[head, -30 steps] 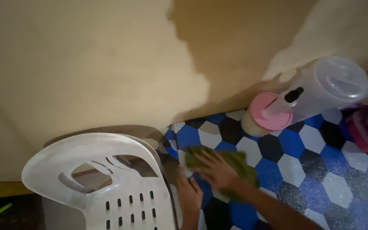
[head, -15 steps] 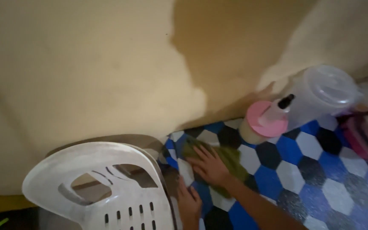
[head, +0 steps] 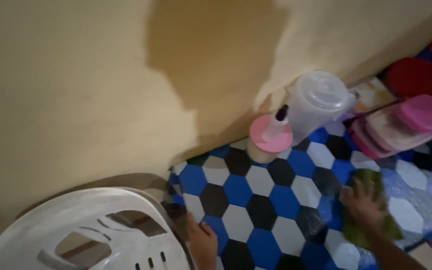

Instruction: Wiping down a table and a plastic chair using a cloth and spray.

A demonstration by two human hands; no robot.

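Observation:
My right hand (head: 362,204) presses flat on a green cloth (head: 378,222) lying on a table covered in blue, black and white hexagons (head: 256,200), toward its right part. My left hand (head: 202,243) rests on the table's near left edge, fingers spread, beside the back of a white plastic chair (head: 91,230). It holds nothing.
Against the beige wall stand a jar with a pink lid (head: 268,140), a small dark-capped bottle (head: 278,120) and a clear lidded pitcher (head: 316,102). Stacked pink-lidded containers (head: 401,125) and a red lid (head: 416,75) sit at the right.
My right hand has slid the green cloth from the table's left corner across to the right side. My view has shifted right, and the left hand stays at the edge.

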